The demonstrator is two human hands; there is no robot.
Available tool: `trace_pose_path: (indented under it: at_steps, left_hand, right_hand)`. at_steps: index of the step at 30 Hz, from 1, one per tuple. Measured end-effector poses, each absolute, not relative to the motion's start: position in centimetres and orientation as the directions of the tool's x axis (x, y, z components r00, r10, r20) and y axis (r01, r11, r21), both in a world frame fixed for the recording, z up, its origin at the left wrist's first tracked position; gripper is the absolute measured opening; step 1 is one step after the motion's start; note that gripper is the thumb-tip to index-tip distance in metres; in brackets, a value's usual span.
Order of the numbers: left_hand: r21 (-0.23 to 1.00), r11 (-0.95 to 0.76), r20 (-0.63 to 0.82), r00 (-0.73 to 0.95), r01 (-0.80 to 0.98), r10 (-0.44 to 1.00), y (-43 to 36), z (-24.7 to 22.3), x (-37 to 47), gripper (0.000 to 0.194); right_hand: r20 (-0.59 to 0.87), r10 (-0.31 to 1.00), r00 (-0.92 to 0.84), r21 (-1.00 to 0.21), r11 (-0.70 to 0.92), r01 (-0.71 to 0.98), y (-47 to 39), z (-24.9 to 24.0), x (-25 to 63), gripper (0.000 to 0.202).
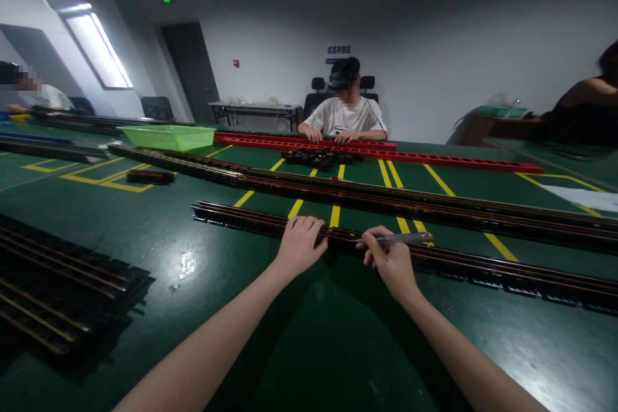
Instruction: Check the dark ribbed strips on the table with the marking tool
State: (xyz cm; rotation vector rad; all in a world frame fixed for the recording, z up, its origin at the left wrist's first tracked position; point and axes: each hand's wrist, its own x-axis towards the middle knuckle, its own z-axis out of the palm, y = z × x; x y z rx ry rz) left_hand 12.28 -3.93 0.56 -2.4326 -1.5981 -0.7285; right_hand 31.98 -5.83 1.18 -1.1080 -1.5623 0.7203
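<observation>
A long dark strip [483, 265] with copper-coloured rails along it lies across the green table in front of me. My left hand [301, 241] is closed over this strip left of the middle, fingers over its far side and thumb towards the right. Pinched in my right hand [391, 261] is a slim pen-shaped tool [403, 239] with a clear body. Its thin tip points left and down at the strip, a short way right of my left hand; whether it touches cannot be made out.
Behind runs another long dark strip [338, 192], with a short piece [149, 176] to its left. Several strips [62, 283] are stacked at left. Farther off are a green basket [168, 138], red slotted bars [454, 160], dark parts [316, 158] and a seated person [345, 116].
</observation>
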Motion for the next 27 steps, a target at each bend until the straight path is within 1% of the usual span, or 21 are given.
trace_pose_path:
  at_steps: [12,20,27]
  left_hand:
    - [0.149,-0.435,0.478,0.320,0.888,0.818,-3.84,0.40,12.19,0.030]
    - [0.153,-0.422,0.459,0.314,0.894,0.831,-3.89,0.64,12.30,0.030]
    - [0.140,-0.428,0.470,0.321,0.893,0.822,-3.83,0.50,12.26,0.031]
  right_hand:
    - [0.401,0.916,-0.025,-0.874,0.391,0.288,-6.15,1.38,31.87,0.032]
    - [0.395,0.918,-0.043,-0.870,0.389,0.304,-6.14,1.60,31.95,0.032]
    - [0.389,0.921,-0.014,-0.878,0.375,0.297,-5.89,1.23,31.88,0.032]
